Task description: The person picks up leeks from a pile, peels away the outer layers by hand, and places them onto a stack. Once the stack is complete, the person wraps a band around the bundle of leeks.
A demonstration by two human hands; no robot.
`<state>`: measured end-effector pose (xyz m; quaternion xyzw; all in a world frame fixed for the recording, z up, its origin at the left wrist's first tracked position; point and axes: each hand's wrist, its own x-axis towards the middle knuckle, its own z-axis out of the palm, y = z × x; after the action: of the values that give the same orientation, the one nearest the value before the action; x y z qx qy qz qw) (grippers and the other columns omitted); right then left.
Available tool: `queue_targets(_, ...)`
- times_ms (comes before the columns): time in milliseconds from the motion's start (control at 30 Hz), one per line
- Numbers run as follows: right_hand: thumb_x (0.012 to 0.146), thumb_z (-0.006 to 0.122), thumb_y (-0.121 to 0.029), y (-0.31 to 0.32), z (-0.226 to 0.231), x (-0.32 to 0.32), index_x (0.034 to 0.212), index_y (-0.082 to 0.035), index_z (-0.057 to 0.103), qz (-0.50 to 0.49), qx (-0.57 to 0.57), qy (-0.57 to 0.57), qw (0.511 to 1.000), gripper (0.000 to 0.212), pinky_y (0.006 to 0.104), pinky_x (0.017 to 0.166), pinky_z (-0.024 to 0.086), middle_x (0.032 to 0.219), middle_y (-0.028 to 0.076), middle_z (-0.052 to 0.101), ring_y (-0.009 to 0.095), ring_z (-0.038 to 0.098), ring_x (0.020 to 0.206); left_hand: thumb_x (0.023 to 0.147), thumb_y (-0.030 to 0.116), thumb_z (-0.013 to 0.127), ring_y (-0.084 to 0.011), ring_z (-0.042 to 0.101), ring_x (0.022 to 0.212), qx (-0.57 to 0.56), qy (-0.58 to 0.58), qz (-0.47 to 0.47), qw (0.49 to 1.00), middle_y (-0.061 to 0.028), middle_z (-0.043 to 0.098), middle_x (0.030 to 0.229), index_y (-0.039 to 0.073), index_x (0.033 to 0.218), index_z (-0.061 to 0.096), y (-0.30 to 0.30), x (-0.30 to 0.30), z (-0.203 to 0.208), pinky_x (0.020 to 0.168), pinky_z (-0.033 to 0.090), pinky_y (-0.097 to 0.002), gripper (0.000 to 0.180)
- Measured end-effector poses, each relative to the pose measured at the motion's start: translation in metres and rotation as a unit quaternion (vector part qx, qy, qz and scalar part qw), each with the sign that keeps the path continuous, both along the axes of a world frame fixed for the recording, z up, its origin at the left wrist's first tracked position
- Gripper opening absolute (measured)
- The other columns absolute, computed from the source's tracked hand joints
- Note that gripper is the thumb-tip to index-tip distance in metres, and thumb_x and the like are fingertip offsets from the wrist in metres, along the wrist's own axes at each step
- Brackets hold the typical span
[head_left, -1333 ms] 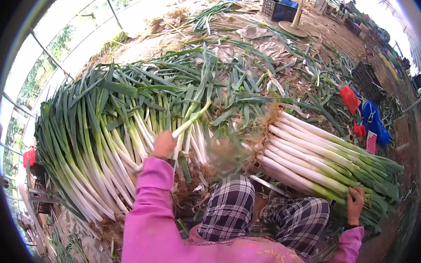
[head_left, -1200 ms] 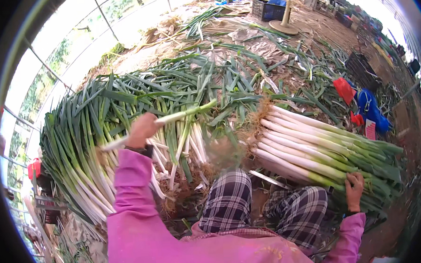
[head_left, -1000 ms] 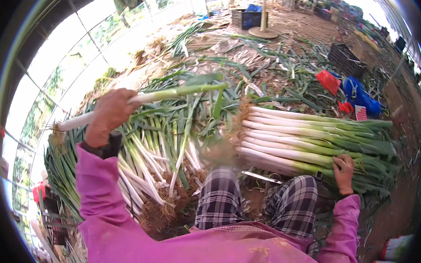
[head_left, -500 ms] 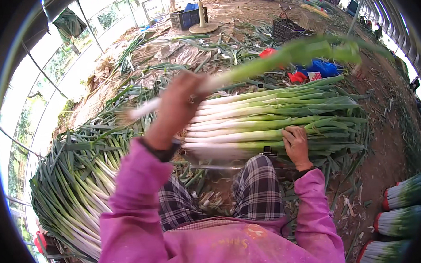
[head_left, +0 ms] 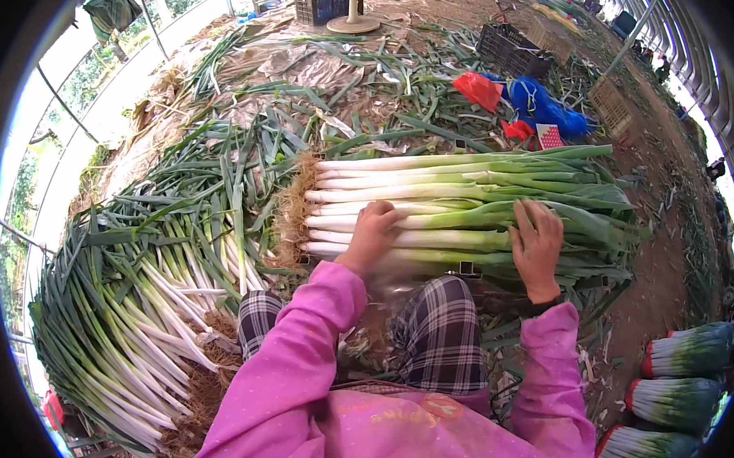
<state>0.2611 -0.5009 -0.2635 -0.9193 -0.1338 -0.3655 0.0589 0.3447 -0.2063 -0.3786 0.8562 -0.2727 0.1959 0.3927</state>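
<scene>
- Heap of leeks (head_left: 133, 321): left, roots toward the near side.
- Row of leeks (head_left: 430, 177): centre-right, roots left; stalks apparently being lined up, so the next move calls for light, level pressure.
- Left hand (head_left: 374, 238): bent over white shafts; cannot tell if clamped.
- Right hand (head_left: 538, 244): fingers slightly apart, over the greens.

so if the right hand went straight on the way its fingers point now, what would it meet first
Most likely more of the long green leek tops just ahead of the bare right hand, which lies on or close over them; how high it sits is hard to tell.
</scene>
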Motion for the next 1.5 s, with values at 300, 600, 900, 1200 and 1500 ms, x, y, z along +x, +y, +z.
queue_targets(300,0.064,0.074,-0.014,-0.016,-0.019,0.041,0.070,-0.010,0.060,0.034,-0.009,0.122,0.992,0.016,0.0517,0.101,0.032,0.084,0.004,0.052,0.028,0.051,0.087,0.087,0.040,0.057,-0.0359,0.036,0.126,0.136,0.072,0.164,0.974,-0.0143,0.043,0.134,0.015,0.135,0.047,0.039,0.021,-0.019,0.107,0.025,-0.0481,0.055)
queue_targets(600,0.078,0.066,-0.017,-0.013,-0.029,0.043,0.116,-0.019,0.062,-0.004,-0.084,0.155,0.984,0.038,0.0535,0.106,0.027,0.133,0.009,0.048,0.032,0.039,0.127,0.092,0.057,0.037,-0.0434,-0.003,0.141,0.217,0.282,0.162,0.920,-0.0168,0.005,0.155,0.017,0.148,0.024,0.066,0.035,-0.024,0.113,0.000,-0.0535,0.070)
queue_targets(900,0.082,0.061,-0.032,-0.033,-0.023,0.029,0.137,-0.029,0.045,-0.092,-0.149,0.245,0.954,0.057,0.0590,0.109,0.018,0.152,0.008,0.025,0.030,0.020,0.141,0.088,0.062,0.039,-0.0409,-0.007,0.142,0.220,0.337,0.150,0.903,-0.0142,0.000,0.156,0.022,0.149,0.019,0.067,0.040,-0.021,0.113,-0.001,-0.0531,0.076)
queue_targets(1200,0.084,0.056,-0.048,0.063,0.008,0.075,0.142,-0.018,0.040,-0.092,-0.149,0.346,0.922,0.067,0.0600,0.111,0.009,0.153,0.011,0.021,0.029,0.016,0.142,0.087,0.066,0.038,-0.0418,-0.005,0.142,0.251,0.349,0.125,0.894,-0.0170,0.001,0.156,0.021,0.148,0.023,0.087,0.050,-0.020,0.113,0.001,-0.0534,0.078)
queue_targets(1500,0.077,0.055,-0.067,0.179,-0.055,0.122,0.148,-0.010,0.021,0.117,-0.225,0.449,0.857,0.097,0.0525,0.114,0.010,0.154,0.015,0.016,0.032,0.007,0.144,0.083,0.067,0.047,-0.0422,0.004,0.141,0.245,0.243,0.141,0.928,-0.0168,0.003,0.155,0.021,0.148,0.023,0.093,0.053,-0.034,0.114,0.009,-0.0524,0.083)
